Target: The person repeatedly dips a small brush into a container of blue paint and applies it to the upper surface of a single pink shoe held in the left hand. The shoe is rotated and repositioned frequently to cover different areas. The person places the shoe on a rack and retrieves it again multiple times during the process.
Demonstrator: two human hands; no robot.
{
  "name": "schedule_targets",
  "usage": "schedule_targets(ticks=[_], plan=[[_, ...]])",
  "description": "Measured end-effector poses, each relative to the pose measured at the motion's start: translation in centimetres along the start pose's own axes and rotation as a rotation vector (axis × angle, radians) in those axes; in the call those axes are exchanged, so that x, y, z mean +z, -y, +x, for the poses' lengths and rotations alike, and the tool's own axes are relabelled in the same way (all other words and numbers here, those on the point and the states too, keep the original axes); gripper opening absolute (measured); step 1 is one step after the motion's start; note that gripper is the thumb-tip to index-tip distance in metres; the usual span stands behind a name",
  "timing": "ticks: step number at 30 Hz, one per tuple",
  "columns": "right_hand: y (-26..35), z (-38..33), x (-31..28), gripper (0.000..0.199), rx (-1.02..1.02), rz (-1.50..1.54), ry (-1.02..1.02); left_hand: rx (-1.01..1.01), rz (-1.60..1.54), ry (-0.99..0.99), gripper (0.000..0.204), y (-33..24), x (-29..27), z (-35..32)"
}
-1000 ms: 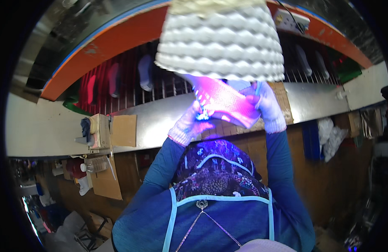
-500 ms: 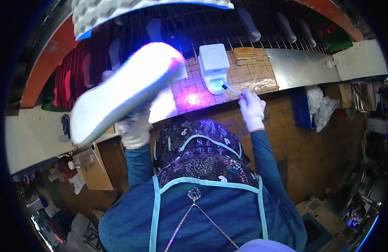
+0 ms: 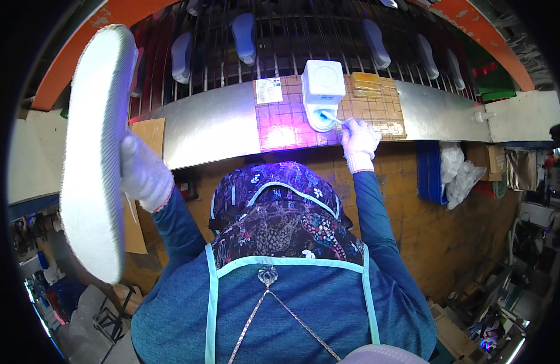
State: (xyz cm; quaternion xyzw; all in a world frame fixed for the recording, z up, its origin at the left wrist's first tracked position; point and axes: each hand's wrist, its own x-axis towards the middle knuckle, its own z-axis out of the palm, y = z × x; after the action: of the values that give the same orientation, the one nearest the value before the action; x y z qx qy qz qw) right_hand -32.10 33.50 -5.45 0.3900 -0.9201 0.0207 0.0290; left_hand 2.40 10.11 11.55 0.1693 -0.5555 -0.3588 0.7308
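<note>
The left hand [image 3: 145,173] grips a white shoe [image 3: 95,158] at left; the right hand [image 3: 360,142] pinches a brush [image 3: 335,119] in the far cup [image 3: 320,128]. An overloaded brush could drip onto the bench [image 3: 219,130].

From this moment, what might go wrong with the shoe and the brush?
The left hand alone holds the white shoe, so it might slip. The right hand has the brush at the mouth of the white container; a push might tip it, or drops might fall on the cardboard.
</note>
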Motion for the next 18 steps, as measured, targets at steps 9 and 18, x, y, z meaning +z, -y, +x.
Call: schedule_targets(ticks=[9,18], plan=[[-0.9,-1.1,0.1,0.021,0.158,0.341,0.063,0.446,0.469,0.105,0.033,3.8,4.4,-1.6],[-1.2,-2.9,-1.5,0.012,0.404,1.452,0.293,0.569,0.435,0.469,0.031,5.8,7.9,-4.1]])
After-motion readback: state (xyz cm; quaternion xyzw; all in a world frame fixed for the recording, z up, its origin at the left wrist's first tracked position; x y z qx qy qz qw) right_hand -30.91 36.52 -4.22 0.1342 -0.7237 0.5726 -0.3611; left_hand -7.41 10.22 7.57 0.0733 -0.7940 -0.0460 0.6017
